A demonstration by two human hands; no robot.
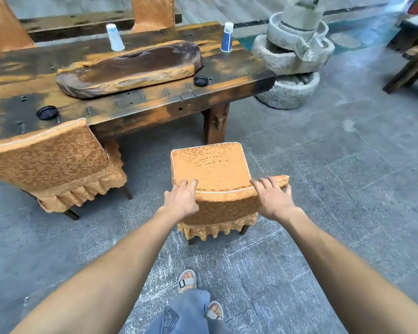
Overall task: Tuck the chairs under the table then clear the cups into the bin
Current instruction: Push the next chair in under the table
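Well out from the table [155,104], the chair [210,162] stands upright on the floor [336,189], seat pointing toward the table's near long edge, backrest [227,203] toward the person. Left hand [181,198] and right hand [273,201] grip the backrest's top corners, fingers curled over it.

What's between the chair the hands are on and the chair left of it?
Head view: only bare grey floor between near chair and left chair.
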